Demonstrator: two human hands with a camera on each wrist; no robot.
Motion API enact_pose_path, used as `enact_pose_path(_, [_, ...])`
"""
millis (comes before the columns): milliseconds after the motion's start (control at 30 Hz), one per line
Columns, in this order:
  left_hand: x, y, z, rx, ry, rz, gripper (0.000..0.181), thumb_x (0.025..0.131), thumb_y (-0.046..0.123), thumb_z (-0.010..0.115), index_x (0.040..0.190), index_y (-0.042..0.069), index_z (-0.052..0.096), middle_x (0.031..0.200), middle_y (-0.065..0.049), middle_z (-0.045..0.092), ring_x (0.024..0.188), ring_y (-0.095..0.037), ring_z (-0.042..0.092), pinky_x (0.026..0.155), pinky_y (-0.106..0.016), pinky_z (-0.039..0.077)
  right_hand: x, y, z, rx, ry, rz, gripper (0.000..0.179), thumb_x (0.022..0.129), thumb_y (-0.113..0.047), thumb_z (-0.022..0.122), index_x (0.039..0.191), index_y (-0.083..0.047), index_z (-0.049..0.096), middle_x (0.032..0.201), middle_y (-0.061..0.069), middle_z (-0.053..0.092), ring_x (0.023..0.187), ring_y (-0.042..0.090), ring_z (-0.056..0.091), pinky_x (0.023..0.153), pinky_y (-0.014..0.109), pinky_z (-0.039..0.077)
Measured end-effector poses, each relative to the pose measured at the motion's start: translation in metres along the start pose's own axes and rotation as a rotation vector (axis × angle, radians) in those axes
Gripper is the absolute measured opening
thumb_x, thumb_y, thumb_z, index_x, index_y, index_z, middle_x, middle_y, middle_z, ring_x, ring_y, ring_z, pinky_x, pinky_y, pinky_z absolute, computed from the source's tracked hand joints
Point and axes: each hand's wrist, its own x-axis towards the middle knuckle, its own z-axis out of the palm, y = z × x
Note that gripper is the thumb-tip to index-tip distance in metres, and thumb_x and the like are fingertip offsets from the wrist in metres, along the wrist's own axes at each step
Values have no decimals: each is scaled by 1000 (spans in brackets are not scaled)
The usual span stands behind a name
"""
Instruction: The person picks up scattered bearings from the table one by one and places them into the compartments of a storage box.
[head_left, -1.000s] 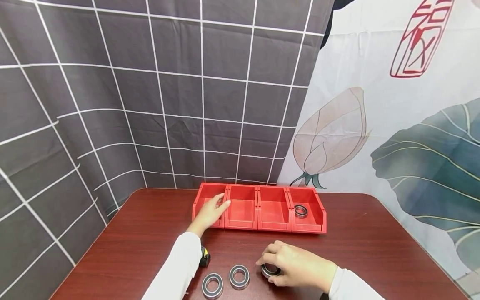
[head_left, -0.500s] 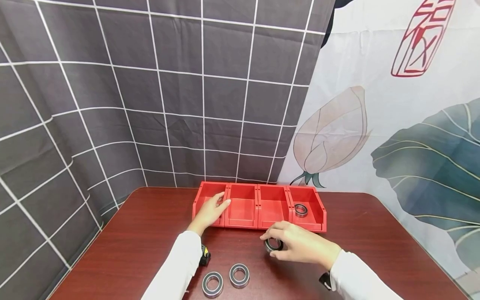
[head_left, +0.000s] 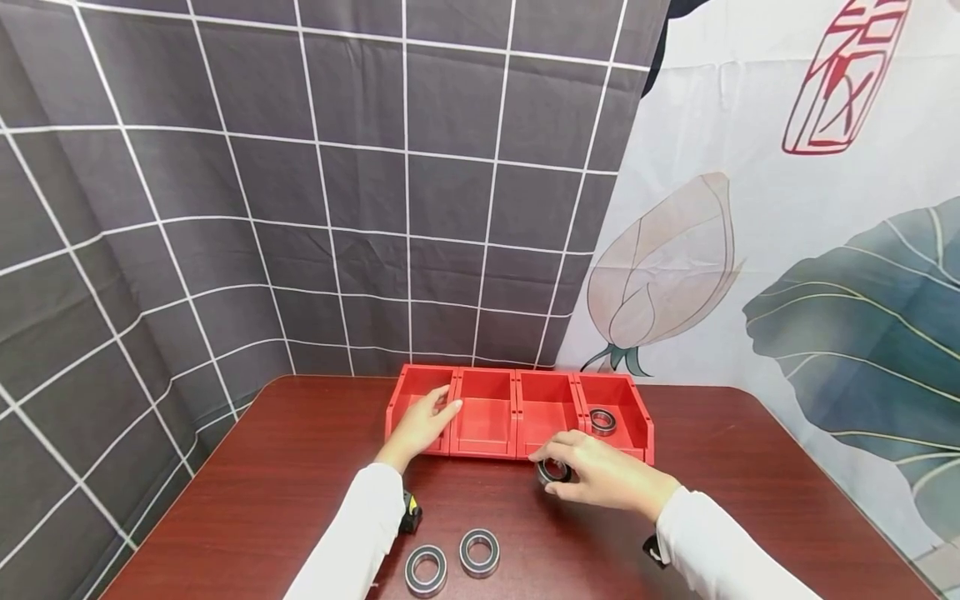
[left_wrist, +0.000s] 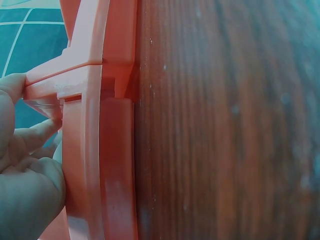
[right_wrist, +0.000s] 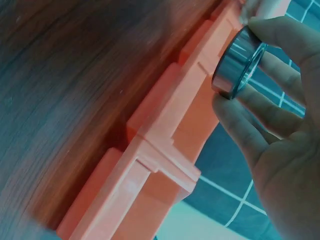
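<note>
Just now, right hand (head_left: 600, 477) brought its pinched bearing (right_wrist: 232, 62) up to the red bins' (head_left: 483, 448) front edge; left hand (head_left: 422, 423) gripped the bins; two bearings (head_left: 465, 553) stayed loose toward the table's (head_left: 285, 467) near edge.

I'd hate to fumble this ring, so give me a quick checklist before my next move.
1. Held ring secure: ok, pinched between the thumb and fingers of the right hand.
2. Red bins steadied: ok, the left hand grips them at the leftmost bin's right wall.
3. Held ring over a bin: not ok, it is short of their front edge.
4. Third bin from left fully in sight: not ok, the right hand covers part of its front.
5. Ring in the rightmost bin lying flat: cannot tell.
6. Two loose rings away from both hands: ok.
</note>
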Motion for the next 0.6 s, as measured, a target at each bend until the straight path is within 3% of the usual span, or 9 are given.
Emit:
enact_pose_path(300, [0, -1, 0, 7, -4, 14, 70, 91, 52, 59, 145, 9, 43, 138, -15, 53, 123, -32, 55, 98, -46, 47, 8, 8, 2, -40, 23, 39, 36, 85, -27, 74, 118, -16, 66, 110, -8, 61, 99, 10, 55, 86, 31, 52])
enact_pose_path(600, [0, -1, -1, -7, -3, -11, 69, 91, 52, 58, 145, 12, 42, 140, -13, 52, 124, -32, 54, 99, -47, 45, 23, 12, 2, -46, 47, 206, 38, 85, -27, 73, 120, -16, 64, 110, -3, 61, 96, 12, 55, 83, 31, 54])
